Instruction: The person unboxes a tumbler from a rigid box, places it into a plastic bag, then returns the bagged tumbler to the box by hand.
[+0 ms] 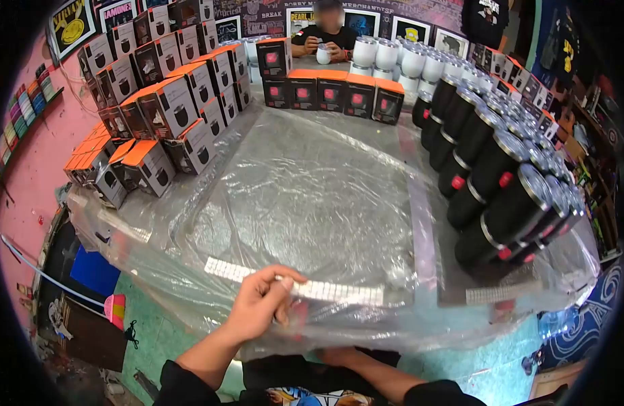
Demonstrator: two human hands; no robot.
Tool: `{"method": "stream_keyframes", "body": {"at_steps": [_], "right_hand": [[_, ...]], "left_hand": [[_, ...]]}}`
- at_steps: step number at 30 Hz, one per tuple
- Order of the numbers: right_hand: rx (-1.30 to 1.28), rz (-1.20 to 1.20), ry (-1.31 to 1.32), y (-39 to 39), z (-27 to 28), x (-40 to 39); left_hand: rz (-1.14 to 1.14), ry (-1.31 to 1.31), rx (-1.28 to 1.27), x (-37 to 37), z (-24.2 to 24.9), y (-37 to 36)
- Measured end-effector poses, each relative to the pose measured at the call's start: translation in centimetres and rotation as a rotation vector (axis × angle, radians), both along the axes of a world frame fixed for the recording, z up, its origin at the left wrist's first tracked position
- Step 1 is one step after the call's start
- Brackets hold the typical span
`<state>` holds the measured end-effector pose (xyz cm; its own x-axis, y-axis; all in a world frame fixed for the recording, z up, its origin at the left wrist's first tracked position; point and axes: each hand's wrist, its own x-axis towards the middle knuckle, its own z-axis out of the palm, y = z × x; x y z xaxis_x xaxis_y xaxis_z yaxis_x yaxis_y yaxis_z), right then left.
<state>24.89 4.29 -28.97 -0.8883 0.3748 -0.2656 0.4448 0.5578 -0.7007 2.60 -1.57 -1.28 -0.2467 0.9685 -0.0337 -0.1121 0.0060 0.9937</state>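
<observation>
My left hand point(261, 301) is above the near edge of the plastic-covered table point(312, 183), with thumb and fingers curled together in a pinch. Whatever may be between the fingertips is too small to make out. Just beneath it runs a long strip of small white labels point(346, 292), partly covered by the hand. My right hand point(336, 355) is low at the table's front edge, close to my lap. Its fingers are hidden, so what it touches does not show.
Rows of black tumblers point(505, 203) with red tags line the right side, a second label strip point(505, 292) near them. Stacked boxes point(170, 105) with orange tops fill the left; more boxes point(332, 93) and white tumblers point(413, 59) stand behind. Across the table, a person point(329, 34) holds a white cup point(323, 54).
</observation>
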Motion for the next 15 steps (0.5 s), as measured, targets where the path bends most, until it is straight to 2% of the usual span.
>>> {"method": "stream_keyframes", "body": {"at_steps": [1, 2, 3, 5, 6, 8, 9, 11, 13, 15], "right_hand": [[0.004, -0.071, -0.110, -1.5, -6.4, -1.3], [0.133, -0.083, 0.002, -2.5, -10.0, -1.9], [0.130, -0.095, 0.010, -3.0, -12.8, -1.9], [-0.250, -0.172, -0.264, -4.1, -17.0, -2.5], [-0.254, -0.178, -0.249, -4.1, -17.7, -2.7], [-0.152, 0.374, -0.627, -4.1, -19.4, -2.1], [-0.159, 0.370, -0.617, -4.5, -24.4, -2.3], [-0.332, 0.384, -0.510, -4.2, -32.8, -2.8], [-0.384, 0.366, -0.511, -8.7, -26.5, 1.2], [-0.468, 0.341, -0.509, -15.1, -23.9, 4.8]], "left_hand": [[-0.010, 0.001, -0.006, 0.2, -0.3, -0.1], [0.023, -0.014, 0.043, 0.3, -0.6, -0.1], [0.057, -0.024, 0.094, 0.3, -0.7, -0.1], [0.069, 0.006, 0.098, 0.6, -0.7, 0.0], [0.087, 0.008, 0.117, 0.6, -0.9, 0.0], [0.118, 0.005, 0.121, 0.7, -0.7, -0.1], [0.111, 0.013, 0.114, 0.6, -0.6, -0.1], [0.123, 0.050, 0.103, 0.6, -0.7, 0.2], [0.134, 0.047, 0.057, 0.8, -0.4, 0.4], [0.150, 0.116, 0.110, 0.5, -0.7, 0.5]]}}
